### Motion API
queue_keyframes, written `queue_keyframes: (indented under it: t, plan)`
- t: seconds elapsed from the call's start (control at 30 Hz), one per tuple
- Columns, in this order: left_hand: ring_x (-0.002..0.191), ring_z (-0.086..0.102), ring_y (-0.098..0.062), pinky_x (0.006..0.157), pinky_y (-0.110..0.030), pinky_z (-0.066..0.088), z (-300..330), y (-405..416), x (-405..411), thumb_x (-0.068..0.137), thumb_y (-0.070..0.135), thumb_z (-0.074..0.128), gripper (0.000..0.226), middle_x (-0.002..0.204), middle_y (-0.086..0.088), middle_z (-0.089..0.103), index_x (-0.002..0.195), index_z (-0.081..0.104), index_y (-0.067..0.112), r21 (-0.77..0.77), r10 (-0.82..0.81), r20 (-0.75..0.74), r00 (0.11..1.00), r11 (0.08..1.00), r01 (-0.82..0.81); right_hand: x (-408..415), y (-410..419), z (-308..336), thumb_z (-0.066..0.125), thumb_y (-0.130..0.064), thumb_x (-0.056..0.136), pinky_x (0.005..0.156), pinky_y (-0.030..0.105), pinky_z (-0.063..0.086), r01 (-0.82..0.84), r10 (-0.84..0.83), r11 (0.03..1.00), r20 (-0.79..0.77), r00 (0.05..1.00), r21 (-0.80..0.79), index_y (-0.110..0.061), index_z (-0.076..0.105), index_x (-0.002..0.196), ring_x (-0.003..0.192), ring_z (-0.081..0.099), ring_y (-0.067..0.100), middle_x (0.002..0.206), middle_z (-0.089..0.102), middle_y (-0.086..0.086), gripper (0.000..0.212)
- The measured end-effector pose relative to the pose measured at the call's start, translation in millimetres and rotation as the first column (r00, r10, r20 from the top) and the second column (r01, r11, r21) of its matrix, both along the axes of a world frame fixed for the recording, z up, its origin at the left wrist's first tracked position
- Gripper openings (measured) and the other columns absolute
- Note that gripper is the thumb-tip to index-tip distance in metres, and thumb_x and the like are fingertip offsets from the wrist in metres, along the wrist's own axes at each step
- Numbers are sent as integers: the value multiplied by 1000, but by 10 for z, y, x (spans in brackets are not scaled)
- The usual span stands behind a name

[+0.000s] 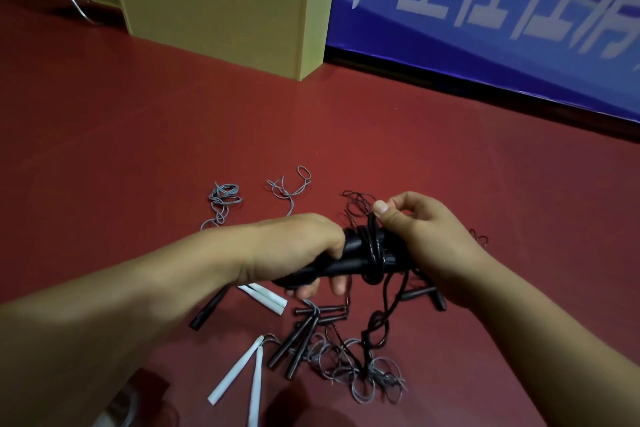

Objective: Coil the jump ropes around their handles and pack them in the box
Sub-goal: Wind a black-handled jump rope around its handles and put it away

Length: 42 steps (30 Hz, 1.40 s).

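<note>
Blurred white characters on blue banner (485, 10), upper right, unreadable. At centre, left hand (298, 246) gripping black handles (349, 260); right hand (422, 236) pinching black rope (372, 239) coiled around them.

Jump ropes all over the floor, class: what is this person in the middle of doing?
A person is winding a black rope around a pair of black handles. The left hand grips the handles while the right hand pinches the rope and loops it round them; a few turns are on, and the rest hangs to the red floor. More ropes with black and white handles lie loose below, uncoiled. No box is clearly in view.
</note>
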State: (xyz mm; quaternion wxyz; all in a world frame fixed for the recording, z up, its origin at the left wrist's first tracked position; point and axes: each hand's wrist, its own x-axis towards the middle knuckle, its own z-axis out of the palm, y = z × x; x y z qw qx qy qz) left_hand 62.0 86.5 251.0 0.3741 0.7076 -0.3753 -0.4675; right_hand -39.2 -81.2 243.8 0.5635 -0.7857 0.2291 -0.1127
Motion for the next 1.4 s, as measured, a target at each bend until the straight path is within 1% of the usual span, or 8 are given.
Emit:
queue_keyframes:
  t: [0.13,0.3,0.43,0.67,0.77,0.93,1.13,1.4]
  plan:
    - [51,54,-12,50,-23,44,37,35,-60,101,7,43,11,76,4,70,100,54,4,-61,-12,-97,995,998,6,31,-18,9,66,-37,90,57,31,44,56,-53,998,83,995,-34,-16,57,82,59,54,16,69,57,2,24]
    - [61,57,-10,54,-23,48,30,64,-43,102,16,46,13,88,-4,66,102,57,10,-56,36,68,997,998,-32,49,-17,-5,69,-33,88,49,25,43,97,-94,995,99,991,-26,-13,59,81,54,54,14,66,58,3,24]
    - [47,54,-2,51,-21,46,37,71,-92,102,26,48,22,60,11,65,85,57,15,1,-33,202,979,999,34,38,-48,20,78,-28,79,52,29,49,43,-45,997,24,999,70,-9,60,74,52,59,18,60,62,5,26]
    - [48,56,-12,43,-23,48,87,128,-98,99,21,54,14,80,-6,67,87,53,14,-121,-148,-29,989,982,144,-18,-161,126,73,-24,69,47,23,50,-143,230,872,-135,964,467,-11,61,70,47,57,17,61,60,8,18]
    - [49,59,-13,45,-22,50,102,134,-87,96,22,55,14,80,-7,67,98,55,8,-193,-162,-130,978,972,135,-32,-136,95,81,-39,68,51,23,49,-216,328,780,-88,941,588,-12,62,71,51,58,14,65,62,7,33]
    - [56,61,-17,55,-26,53,74,79,-60,90,28,56,14,74,-5,63,85,64,18,-320,86,-245,966,933,-165,110,103,7,45,-25,95,57,25,33,-54,140,812,-105,985,581,-20,60,78,51,41,7,60,51,-3,24]
    - [54,60,-15,52,-25,52,37,14,43,100,22,50,16,71,-5,61,92,56,9,-325,449,-295,843,783,-531,214,228,-28,49,-31,96,50,24,36,36,88,707,-138,986,706,-16,51,95,51,44,12,70,56,3,16]
    - [52,58,-13,51,-25,50,-33,12,158,100,21,53,14,72,-4,61,93,59,10,-366,601,-179,779,694,-620,186,232,2,51,-42,97,37,17,21,115,34,797,-235,971,592,-18,57,90,41,27,7,71,62,4,26]
